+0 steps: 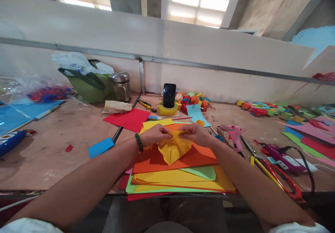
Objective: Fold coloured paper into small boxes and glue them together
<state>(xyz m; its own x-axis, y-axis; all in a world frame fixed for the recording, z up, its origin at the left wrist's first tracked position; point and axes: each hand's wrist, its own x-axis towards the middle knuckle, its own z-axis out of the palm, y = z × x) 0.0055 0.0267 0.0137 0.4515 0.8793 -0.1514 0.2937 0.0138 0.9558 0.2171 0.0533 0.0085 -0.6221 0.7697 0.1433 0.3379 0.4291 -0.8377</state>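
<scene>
A creased piece of yellow paper (175, 150), partly folded, hangs between my two hands above a stack of coloured sheets. My left hand (156, 134) pinches its upper left edge, and a green bead bracelet circles that wrist. On the upper right edge, the fingers of my right hand (194, 133) are closed in a pinch too. The hands are close together, thumbs near the paper's top. Directly below lies an orange sheet (151, 160) on the stack of yellow, green and red paper (183, 185).
A phone (169, 95) stands in a tape roll (167, 110) beyond the hands, beside folded paper cubes (193, 100). To the right lie a pink glue gun (235, 137), scissors (277, 177) and a purple power strip (286, 159). A jar (122, 88) and green bag (91, 84) stand back left.
</scene>
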